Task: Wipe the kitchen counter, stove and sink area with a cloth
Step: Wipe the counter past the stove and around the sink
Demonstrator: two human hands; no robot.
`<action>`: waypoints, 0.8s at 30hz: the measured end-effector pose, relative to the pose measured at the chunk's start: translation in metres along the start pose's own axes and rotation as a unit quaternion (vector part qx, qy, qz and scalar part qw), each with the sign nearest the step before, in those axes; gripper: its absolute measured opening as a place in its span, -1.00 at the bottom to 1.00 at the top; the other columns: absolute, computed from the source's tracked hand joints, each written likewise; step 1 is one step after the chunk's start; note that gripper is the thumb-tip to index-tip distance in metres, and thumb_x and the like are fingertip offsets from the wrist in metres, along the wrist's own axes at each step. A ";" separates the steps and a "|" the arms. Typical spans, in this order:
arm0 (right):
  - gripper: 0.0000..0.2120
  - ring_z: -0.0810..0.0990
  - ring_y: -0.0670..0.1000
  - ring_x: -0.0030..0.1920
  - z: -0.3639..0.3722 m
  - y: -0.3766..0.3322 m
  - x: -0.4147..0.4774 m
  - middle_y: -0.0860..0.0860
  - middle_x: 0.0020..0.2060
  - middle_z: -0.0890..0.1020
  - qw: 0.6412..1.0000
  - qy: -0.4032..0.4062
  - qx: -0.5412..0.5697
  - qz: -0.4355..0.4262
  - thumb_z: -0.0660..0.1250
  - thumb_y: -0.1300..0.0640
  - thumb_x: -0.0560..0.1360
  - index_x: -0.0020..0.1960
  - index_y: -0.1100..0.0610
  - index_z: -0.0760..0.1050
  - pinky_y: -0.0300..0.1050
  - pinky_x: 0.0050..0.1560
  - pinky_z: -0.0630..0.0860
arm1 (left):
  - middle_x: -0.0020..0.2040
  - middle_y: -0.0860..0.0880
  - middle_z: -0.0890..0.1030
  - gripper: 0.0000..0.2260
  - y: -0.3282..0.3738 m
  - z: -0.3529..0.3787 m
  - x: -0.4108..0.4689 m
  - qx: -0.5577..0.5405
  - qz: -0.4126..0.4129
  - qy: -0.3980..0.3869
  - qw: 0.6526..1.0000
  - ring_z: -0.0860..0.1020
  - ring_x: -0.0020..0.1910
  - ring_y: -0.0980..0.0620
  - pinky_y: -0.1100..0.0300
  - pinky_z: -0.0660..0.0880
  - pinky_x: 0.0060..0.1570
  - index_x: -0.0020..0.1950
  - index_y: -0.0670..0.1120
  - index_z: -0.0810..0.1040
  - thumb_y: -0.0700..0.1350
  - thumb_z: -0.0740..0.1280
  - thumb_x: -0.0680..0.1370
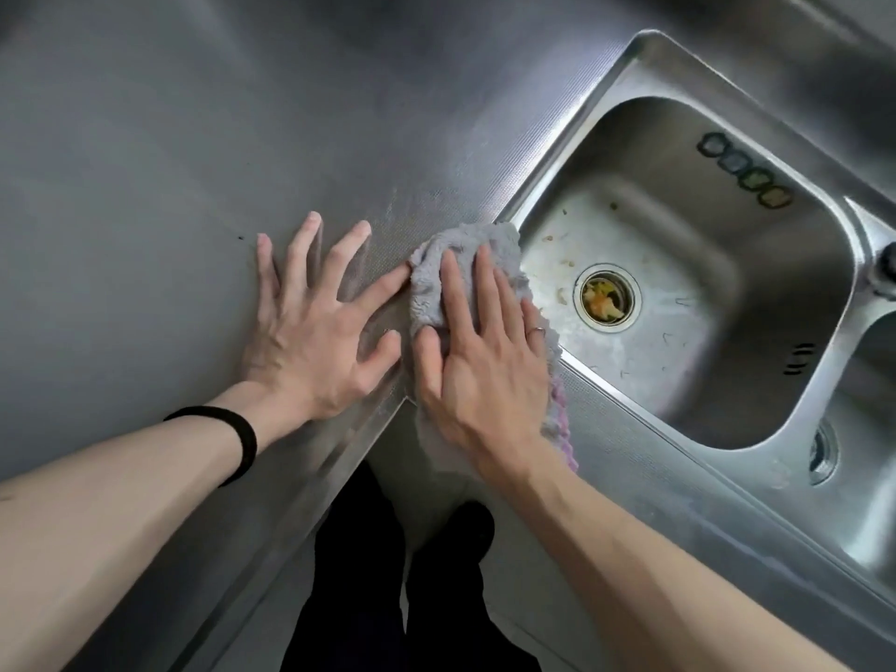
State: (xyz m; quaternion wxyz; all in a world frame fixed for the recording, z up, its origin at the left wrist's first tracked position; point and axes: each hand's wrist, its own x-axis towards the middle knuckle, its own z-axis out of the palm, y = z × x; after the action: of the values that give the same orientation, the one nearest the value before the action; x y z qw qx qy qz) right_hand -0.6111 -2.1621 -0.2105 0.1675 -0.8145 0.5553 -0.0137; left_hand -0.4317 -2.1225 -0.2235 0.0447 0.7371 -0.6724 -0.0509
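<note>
Cloth: the fluffy grey cloth with a pink edge (485,264) is pressed on the bench at the near corner of the sink, partly hanging over the front edge.
Right hand (480,361): laid flat and open on the cloth, not gripping it.
Left hand (315,322): spread open on the brushed steel bench (169,162), empty.
Progress: it is judged as the middle of the task; the bench is being wiped.
Left to do: the steel sink basin (776,356) shows crumbs, and scraps sit in the round drain strainer (606,300); no stove is seen.
</note>
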 end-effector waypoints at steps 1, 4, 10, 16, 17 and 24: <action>-0.34 0.02 0.01 0.71 0.001 0.001 -0.002 -0.02 0.72 -0.01 1.000 0.004 0.004 0.000 0.04 -0.21 0.66 0.72 -0.15 -0.04 0.10 0.68 -0.04 | 0.68 -0.11 0.19 -0.41 0.000 -0.001 0.000 0.001 0.000 -0.003 1.000 0.08 0.64 -0.41 -0.58 -0.03 0.49 0.57 0.21 0.38 0.25 0.18 0.52; -0.34 0.01 0.02 0.71 0.002 0.017 -0.027 -0.01 0.72 0.01 1.000 0.014 0.005 -0.008 0.07 -0.18 0.65 0.71 -0.18 -0.03 0.06 0.69 -0.10 | 0.67 -0.11 0.20 -0.37 0.002 -0.003 0.000 0.007 -0.002 -0.002 1.000 0.09 0.63 -0.41 -0.58 -0.01 0.49 0.62 0.27 0.30 0.26 0.17 0.53; -0.34 0.11 0.13 0.69 -0.016 0.140 -0.156 0.07 0.70 0.13 0.996 0.029 -0.087 0.004 0.13 -0.11 0.60 0.69 -0.07 0.16 0.26 0.63 0.15 | 0.66 -0.11 0.21 -0.36 0.003 -0.002 0.001 0.012 -0.004 -0.003 1.000 0.10 0.63 -0.40 -0.58 -0.01 0.48 0.64 0.32 0.24 0.26 0.18 0.52; -0.33 0.27 0.22 0.61 -0.036 0.198 -0.197 0.18 0.64 0.27 0.991 0.038 -0.125 0.027 0.10 -0.07 0.54 0.65 -0.04 0.19 0.31 0.54 0.23 | 0.66 -0.11 0.20 -0.36 0.005 -0.003 0.002 0.018 -0.006 -0.007 1.000 0.10 0.63 -0.40 -0.58 -0.01 0.49 0.64 0.32 0.23 0.26 0.18 0.53; -0.34 0.28 0.23 0.61 -0.034 0.194 -0.196 0.20 0.63 0.28 0.991 0.041 -0.127 0.032 0.09 -0.08 0.55 0.64 -0.01 0.21 0.32 0.53 0.24 | 0.66 -0.11 0.20 -0.36 0.005 -0.003 0.001 0.020 -0.006 -0.007 1.000 0.10 0.63 -0.40 -0.58 -0.01 0.49 0.64 0.31 0.23 0.26 0.19 0.53; -0.37 0.21 0.27 0.64 -0.027 0.140 -0.162 0.20 0.66 0.21 0.993 0.022 -0.105 0.046 -0.07 -0.18 0.68 0.66 0.08 0.23 0.31 0.59 0.15 | 0.67 -0.15 0.19 -0.35 0.006 -0.007 0.000 0.023 -0.005 -0.020 1.000 0.09 0.63 -0.43 -0.60 0.00 0.48 0.66 0.28 0.24 0.24 0.15 0.53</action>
State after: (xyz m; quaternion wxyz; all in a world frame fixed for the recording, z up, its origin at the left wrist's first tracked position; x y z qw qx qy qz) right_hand -0.8052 -2.0675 -0.1989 0.0695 -0.8004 0.5943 0.0348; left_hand -0.4370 -2.1226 -0.2157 0.0136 0.7402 -0.6704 -0.0504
